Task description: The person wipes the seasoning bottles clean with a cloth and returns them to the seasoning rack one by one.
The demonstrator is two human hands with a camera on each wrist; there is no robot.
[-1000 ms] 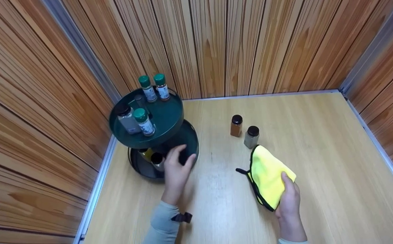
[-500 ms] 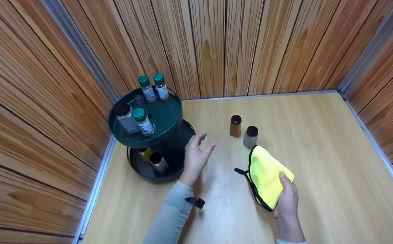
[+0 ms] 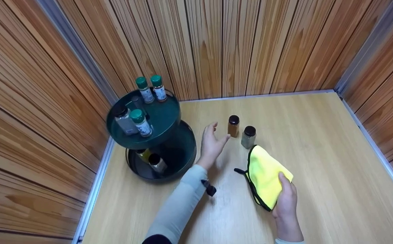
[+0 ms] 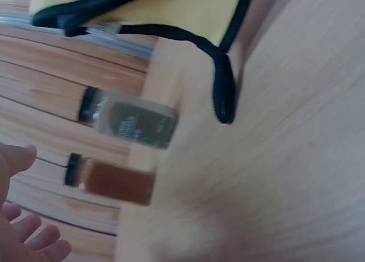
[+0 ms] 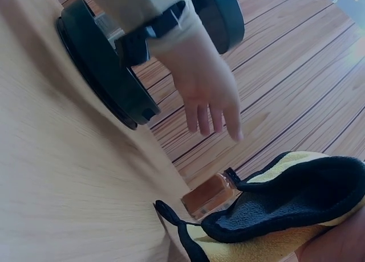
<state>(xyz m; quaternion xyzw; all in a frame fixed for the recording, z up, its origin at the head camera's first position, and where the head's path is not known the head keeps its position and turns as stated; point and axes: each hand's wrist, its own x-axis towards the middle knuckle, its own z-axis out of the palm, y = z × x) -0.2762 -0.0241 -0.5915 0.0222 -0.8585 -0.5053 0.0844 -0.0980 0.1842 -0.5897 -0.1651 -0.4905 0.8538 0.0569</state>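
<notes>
My left hand (image 3: 212, 146) is spread just left of a spice jar of orange-brown powder (image 3: 233, 127), holding nothing. In the left wrist view its fingers (image 4: 34, 233) are apart from that jar. Close to its right stands a second spice jar (image 3: 248, 138), black-capped, with grey-green contents. My right hand (image 3: 286, 201) grips a folded yellow cloth (image 3: 267, 176) with black edging and a hanging loop, thumb on top. The right wrist view shows the cloth's grey inner side, and the cloth partly covers the orange-brown jar there.
A dark green two-tier turntable rack (image 3: 164, 127) stands at the left. Its upper tier bears several jars, among them a green-capped jar (image 3: 141, 123). On the lower tier are a dark-capped jar (image 3: 157, 163) and a yellowish one (image 3: 144, 155). Wood-panelled walls (image 3: 203, 51) enclose the table.
My left hand has moved from the rack's lower tier rightward and away to beside the orange-brown jar. The right hand and cloth stay nearly in place.
</notes>
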